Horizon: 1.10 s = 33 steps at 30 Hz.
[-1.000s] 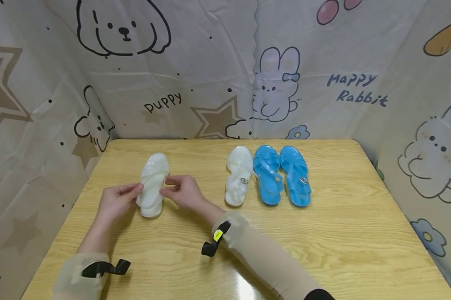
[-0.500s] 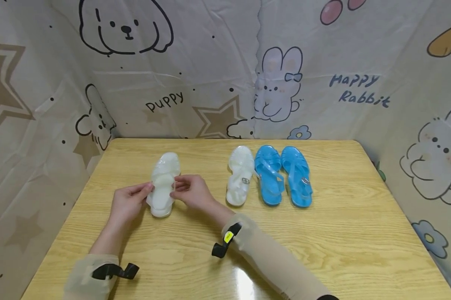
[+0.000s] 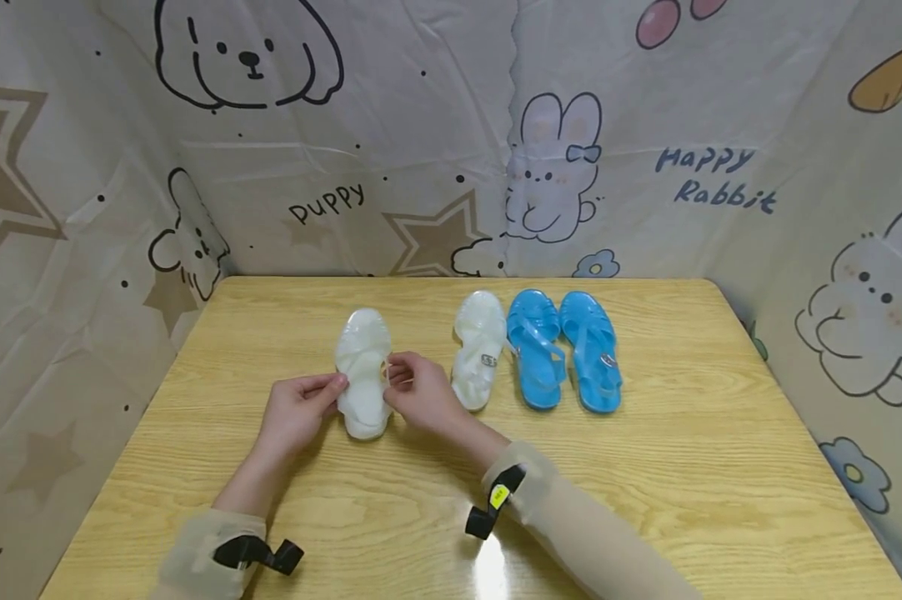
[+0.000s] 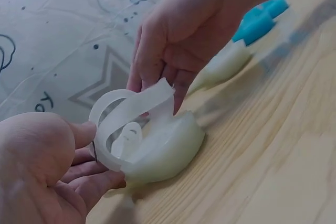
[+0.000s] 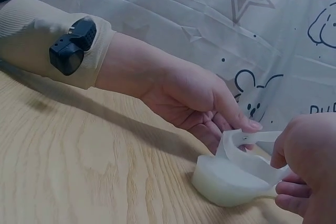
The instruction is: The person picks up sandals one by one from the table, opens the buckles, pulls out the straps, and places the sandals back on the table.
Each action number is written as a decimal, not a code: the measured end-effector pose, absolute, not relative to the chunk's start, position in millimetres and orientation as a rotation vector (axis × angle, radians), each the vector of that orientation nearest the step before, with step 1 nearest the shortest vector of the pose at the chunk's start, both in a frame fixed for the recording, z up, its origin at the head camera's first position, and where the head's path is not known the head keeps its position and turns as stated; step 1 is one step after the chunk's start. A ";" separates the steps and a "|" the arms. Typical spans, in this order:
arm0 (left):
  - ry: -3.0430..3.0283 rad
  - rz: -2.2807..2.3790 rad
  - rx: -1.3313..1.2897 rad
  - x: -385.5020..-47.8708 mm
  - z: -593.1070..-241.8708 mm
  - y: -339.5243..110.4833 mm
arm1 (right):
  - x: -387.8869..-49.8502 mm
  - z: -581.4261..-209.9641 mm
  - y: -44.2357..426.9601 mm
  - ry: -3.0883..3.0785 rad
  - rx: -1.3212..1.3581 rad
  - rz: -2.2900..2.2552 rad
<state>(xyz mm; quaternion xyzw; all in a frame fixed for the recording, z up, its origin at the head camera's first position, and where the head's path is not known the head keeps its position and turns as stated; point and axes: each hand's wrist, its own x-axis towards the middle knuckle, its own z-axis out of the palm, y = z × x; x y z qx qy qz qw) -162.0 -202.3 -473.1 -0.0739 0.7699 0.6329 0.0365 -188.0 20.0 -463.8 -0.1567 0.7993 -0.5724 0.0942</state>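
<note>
A translucent white jelly sandal (image 3: 364,383), toe pointing away, is between my two hands left of the table's middle. My left hand (image 3: 301,406) pinches its left edge by the strap, thumb on top, as the left wrist view shows. On the other side, my right hand (image 3: 424,392) pinches the strap at the sandal's right edge. The straps (image 4: 134,109) stand up above the sole. Whether the sole touches the table or sits just above it, I cannot tell. A matching white sandal (image 3: 478,350) with a buckle lies just right of my right hand.
Two blue jelly sandals (image 3: 537,350) lie side by side, right of the second white sandal, toes toward the back edge. All are on a wood-grain table (image 3: 684,467). A printed cloth (image 3: 421,100) hangs behind the table and along its sides.
Both hands have shifted to the right together with the white sandal, bringing it closer to the other white sandal. The second white sandal and the blue pair have stayed in place.
</note>
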 end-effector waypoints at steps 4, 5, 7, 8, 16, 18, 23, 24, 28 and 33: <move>2.346 1.965 -0.191 -159.0 -474.1 -191.2 | -181.8 -462.5 31.1 2.395 -0.486 -1.710; 2.342 1.970 -0.180 -158.6 -474.6 -189.1 | -180.7 -462.5 33.6 2.403 -0.492 -1.711; 2.338 1.966 -0.154 -157.2 -475.3 -184.5 | -177.8 -462.4 39.0 2.415 -0.499 -1.714; 2.335 1.964 -0.138 -156.4 -475.3 -182.1 | -176.5 -462.3 41.8 2.418 -0.500 -1.718; 2.386 1.922 -0.075 -154.5 -476.9 -170.3 | -170.5 -460.6 56.3 2.420 -0.498 -1.729; 2.382 1.925 -0.052 -154.6 -476.7 -170.7 | -169.6 -460.7 58.0 2.424 -0.500 -1.728; 2.322 1.937 -0.025 -153.3 -474.8 -177.2 | -168.9 -460.2 63.2 2.540 -0.557 -1.678; 2.311 1.924 -0.026 -152.2 -474.0 -179.2 | -169.0 -459.9 64.2 2.584 -0.587 -1.664; 2.317 1.796 0.007 -147.6 -470.2 -184.4 | -171.4 -456.2 68.2 2.758 -0.785 -1.626; 2.318 1.683 0.096 -145.3 -468.4 -181.5 | -177.6 -446.9 65.2 2.787 -1.089 -1.605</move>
